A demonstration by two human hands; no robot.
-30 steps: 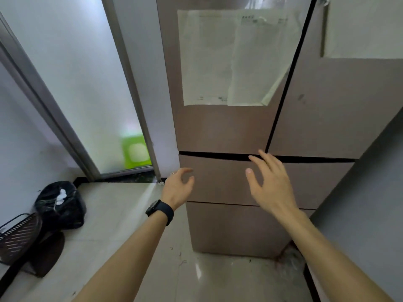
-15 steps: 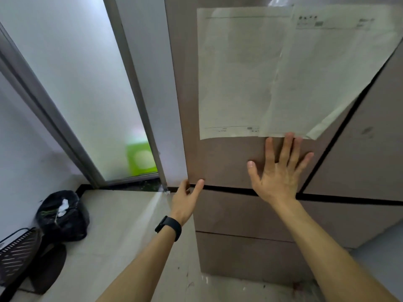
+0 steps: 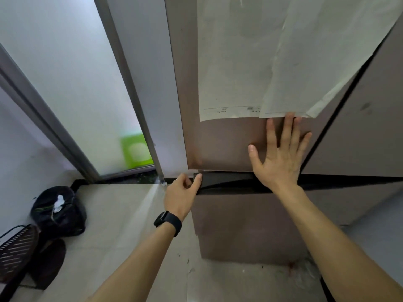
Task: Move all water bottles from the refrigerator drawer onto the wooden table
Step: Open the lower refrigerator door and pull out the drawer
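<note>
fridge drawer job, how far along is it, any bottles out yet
Done: nothing yet; no water bottles or wooden table show. In hand: the left hand has its grip on the top-left edge of the brown refrigerator drawer front, which looks cracked open by a dark gap, while the right hand presses flat on the brown upper door. Left: pull the drawer out fully and move every bottle.

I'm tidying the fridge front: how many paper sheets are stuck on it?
2. The left sheet hangs on the upper door; the right sheet overlaps its right edge, lower corner curled, bottom edge at the fingertips of the right hand. More may lie outside the frame.
</note>
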